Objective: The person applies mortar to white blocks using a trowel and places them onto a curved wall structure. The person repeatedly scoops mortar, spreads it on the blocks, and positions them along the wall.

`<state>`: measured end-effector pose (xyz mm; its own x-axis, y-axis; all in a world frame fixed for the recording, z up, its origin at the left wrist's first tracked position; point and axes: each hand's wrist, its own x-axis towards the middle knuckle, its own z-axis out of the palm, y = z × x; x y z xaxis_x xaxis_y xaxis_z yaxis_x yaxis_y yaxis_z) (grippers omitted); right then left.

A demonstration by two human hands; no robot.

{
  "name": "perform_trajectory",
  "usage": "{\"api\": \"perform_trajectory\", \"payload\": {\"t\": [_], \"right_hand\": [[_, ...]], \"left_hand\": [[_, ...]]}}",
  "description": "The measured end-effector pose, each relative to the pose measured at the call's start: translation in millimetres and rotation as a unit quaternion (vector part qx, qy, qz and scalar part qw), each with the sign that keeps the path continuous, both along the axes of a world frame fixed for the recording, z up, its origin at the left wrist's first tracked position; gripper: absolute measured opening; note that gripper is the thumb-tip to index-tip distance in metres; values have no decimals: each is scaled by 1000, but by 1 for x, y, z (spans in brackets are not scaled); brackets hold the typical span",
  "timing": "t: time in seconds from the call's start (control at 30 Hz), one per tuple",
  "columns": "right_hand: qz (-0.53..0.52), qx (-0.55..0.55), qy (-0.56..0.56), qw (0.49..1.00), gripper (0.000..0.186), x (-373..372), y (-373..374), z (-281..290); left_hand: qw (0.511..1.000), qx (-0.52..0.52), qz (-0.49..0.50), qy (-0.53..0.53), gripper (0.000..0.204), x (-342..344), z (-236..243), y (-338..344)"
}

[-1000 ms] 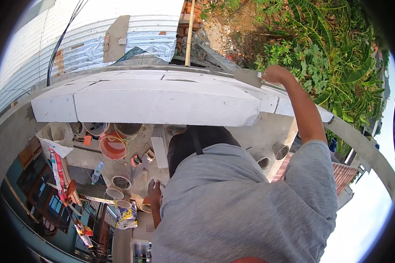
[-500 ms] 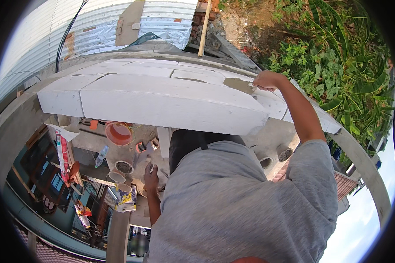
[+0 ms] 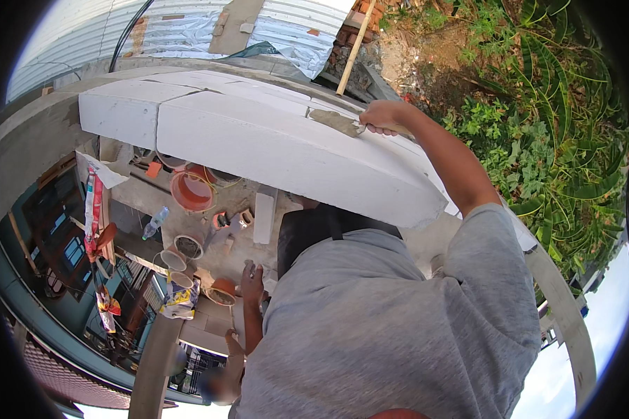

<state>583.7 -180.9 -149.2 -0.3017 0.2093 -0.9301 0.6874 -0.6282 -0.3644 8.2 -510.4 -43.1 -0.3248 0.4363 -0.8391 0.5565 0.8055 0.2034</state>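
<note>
My right hand (image 3: 384, 117) grips a trowel (image 3: 335, 121), whose mortar-coloured blade lies along the top of the white block wall (image 3: 297, 157), near the upper middle of the view. Grey mortar shows around the blade. My left hand (image 3: 251, 283) hangs low to the left of my grey shirt, below the wall, its fingers loosely bent and apart with nothing visible in them.
Below are a red bucket (image 3: 192, 188), several smaller pails (image 3: 189, 246), a plastic bottle (image 3: 155, 223) and a loose white block (image 3: 264, 216). Another person (image 3: 234, 353), partly seen, is lower down. Corrugated sheeting (image 3: 161, 42) lies beyond the wall, plants (image 3: 552, 140) at right.
My right hand and trowel have moved left along the block top. My left hand has lifted slightly. The view has shifted, and more of the other person below shows.
</note>
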Motion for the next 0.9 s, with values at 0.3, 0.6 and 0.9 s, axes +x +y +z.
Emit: {"api": "perform_trajectory", "payload": {"t": [0.3, 0.6, 0.9], "right_hand": [[26, 79, -7, 997, 40, -51, 57, 1], [25, 101, 49, 993, 39, -147, 140, -7], [-20, 106, 83, 991, 36, -220, 201, -4]], "left_hand": [[999, -6, 23, 21, 69, 2, 20, -28], [998, -5, 45, 37, 69, 7, 27, -59], [996, -12, 55, 65, 70, 2, 29, -74]]}}
